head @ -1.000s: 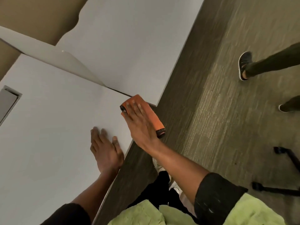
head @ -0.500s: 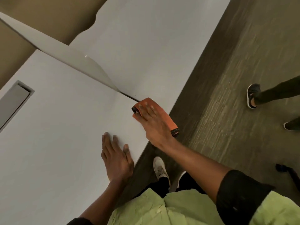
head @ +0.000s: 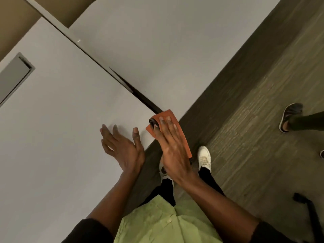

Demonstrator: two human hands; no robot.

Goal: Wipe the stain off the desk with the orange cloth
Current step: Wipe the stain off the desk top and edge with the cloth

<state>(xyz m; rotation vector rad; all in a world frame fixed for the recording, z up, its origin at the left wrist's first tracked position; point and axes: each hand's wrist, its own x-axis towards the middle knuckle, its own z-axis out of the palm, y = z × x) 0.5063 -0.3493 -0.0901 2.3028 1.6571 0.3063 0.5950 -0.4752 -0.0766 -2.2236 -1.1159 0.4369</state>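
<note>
Head view: the folded orange cloth with a dark rolled edge (head: 171, 128) lies at the near corner of the pale grey laminate desk (head: 61, 128), just beside the dark seam where a second desk panel meets it. Much of the cloth overhangs the desk edge above the brown striped carpet floor (head: 254, 111). The right hand (head: 172, 148) rests flat on the cloth, palm down, fingers extended; the grip is a flat press, not a clench, and whether the thumb hooks beneath the cloth cannot be told. The left hand (head: 122, 146) is released, fingers spread, and holds nothing; its fingertips are near or touching the desk, which of the two cannot be told. No stain can be made out on the desk surface.

Risks, as judgement:
- The cloth may slip off the edge and fall to the floor, because only downward pressure retains it and little of it is supported by the desk
- A stroke directed outward would lose contact with the surface and leave residue at the corner
- The dark rolled edge may unroll or catch in the seam, reducing the wiping area
- The person's white shoe (head: 204, 157) stands directly below the overhang
</note>
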